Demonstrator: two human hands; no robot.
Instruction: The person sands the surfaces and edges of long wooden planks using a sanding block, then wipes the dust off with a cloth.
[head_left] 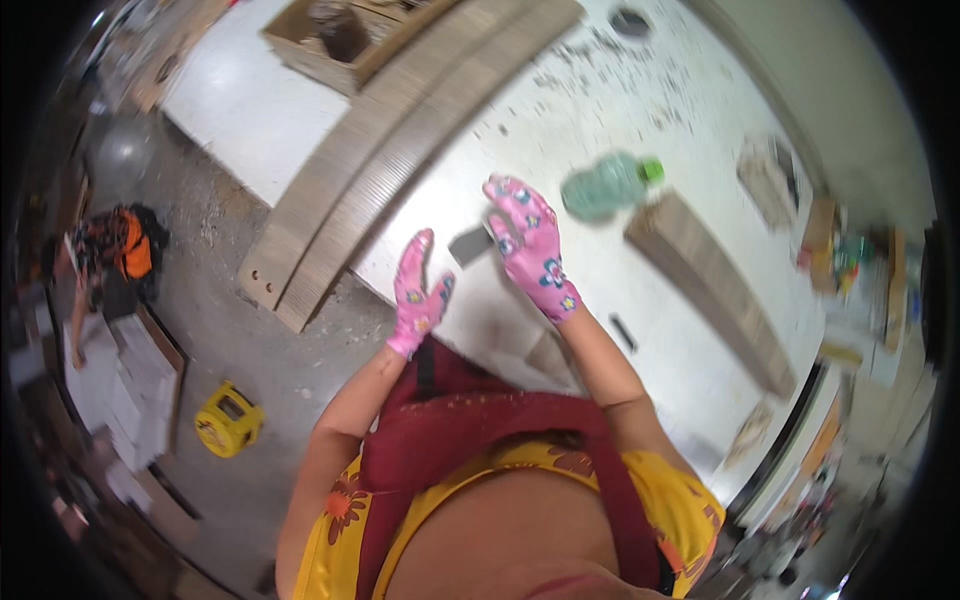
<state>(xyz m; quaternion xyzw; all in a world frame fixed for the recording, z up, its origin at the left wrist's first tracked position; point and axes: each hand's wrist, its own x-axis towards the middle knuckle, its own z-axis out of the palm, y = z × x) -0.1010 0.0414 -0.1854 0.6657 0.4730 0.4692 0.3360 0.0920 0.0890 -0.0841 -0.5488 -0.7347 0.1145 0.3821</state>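
My right hand (537,250), in a pink flowered glove, has its fingers bent around one end of a small flat grey piece (470,247). Whether that piece is sandpaper or a scraper I cannot tell. Over the table's near edge, my left hand (420,295) wears a matching glove; it is empty, with thumb and fingers apart. Just beyond it lie two long, slightly curved wood-grain boards (385,150) side by side, their near ends jutting past the table edge. Two small holes show in the end of the outer one.
On the white table (480,310) are a green-capped clear bottle (605,187), a thick wood-grain piece (712,290), a small black strip (623,333) and scattered dark chips. A wooden box (350,70) stands far left. Below, a yellow stool (229,419) is on the floor; another person (125,245) is at left.
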